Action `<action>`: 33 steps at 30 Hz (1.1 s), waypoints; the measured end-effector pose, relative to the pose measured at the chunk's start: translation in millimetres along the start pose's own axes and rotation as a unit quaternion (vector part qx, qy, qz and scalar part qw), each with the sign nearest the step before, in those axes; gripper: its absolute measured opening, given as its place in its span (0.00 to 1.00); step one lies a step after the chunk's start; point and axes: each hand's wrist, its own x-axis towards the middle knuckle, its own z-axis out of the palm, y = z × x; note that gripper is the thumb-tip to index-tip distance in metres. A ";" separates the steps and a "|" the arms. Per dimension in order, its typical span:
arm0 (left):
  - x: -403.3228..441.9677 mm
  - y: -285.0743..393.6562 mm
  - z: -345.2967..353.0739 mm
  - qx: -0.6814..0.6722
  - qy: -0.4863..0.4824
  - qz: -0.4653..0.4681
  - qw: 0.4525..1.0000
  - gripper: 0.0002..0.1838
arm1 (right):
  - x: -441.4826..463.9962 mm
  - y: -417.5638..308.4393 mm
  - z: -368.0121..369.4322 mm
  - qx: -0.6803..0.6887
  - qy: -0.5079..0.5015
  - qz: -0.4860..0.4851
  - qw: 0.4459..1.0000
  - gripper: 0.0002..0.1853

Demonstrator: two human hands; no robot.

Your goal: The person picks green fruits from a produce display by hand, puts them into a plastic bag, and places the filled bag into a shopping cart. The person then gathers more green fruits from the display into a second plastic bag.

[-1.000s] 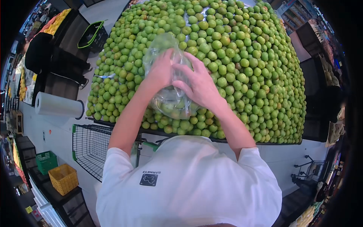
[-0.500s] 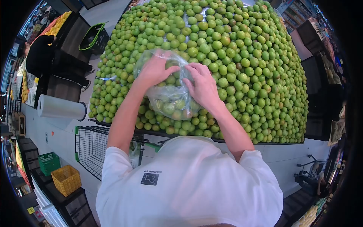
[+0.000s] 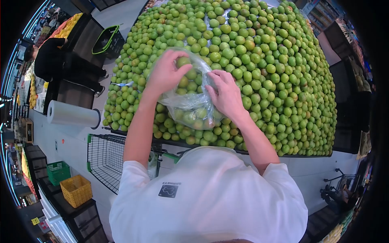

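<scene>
A heap of round green fruit, some tinged brown, fills the display before me. A clear plastic bag with several of these fruits in its lower part rests on the near side of the heap. My left hand is at the bag's mouth, its thumb and fingers curled around one green fruit. On the bag's other side, my right hand pinches the rim of the plastic between thumb and fingers.
A wire shopping cart stands left of me, below a plastic bag roll. A person in black leans over another stand near a black basket. Green and yellow baskets sit at lower left.
My left hand, earlier reaching behind the bag's plastic, now shows a green fruit between its thumb and fingers. My right hand still holds the bag. The whole view has shifted slightly.
</scene>
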 end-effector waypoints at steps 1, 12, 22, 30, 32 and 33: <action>6.4 14.1 -10.4 0.000 -0.003 0.000 1.000 0.18 | -0.4 0.3 0.5 0.001 0.001 0.003 1.000 0.20; 112.0 -13.6 84.8 0.100 0.056 0.015 0.993 0.23 | -1.2 2.5 1.5 -0.007 -0.013 -0.003 1.000 0.21; 100.8 -18.6 119.5 0.161 -0.012 0.029 0.986 0.23 | -3.0 4.8 2.1 -0.008 -0.011 -0.003 1.000 0.20; 25.7 29.1 23.5 0.054 0.186 0.075 0.978 0.11 | 0.5 3.6 -2.9 -0.005 -0.031 0.001 1.000 0.21; -14.0 35.3 5.8 0.119 0.230 0.036 0.965 0.19 | 1.0 1.0 -4.1 -0.003 -0.042 0.001 0.999 0.21; -31.4 37.0 2.4 0.121 0.234 0.030 0.964 0.19 | 2.8 0.6 -5.2 -0.003 -0.043 0.001 0.999 0.22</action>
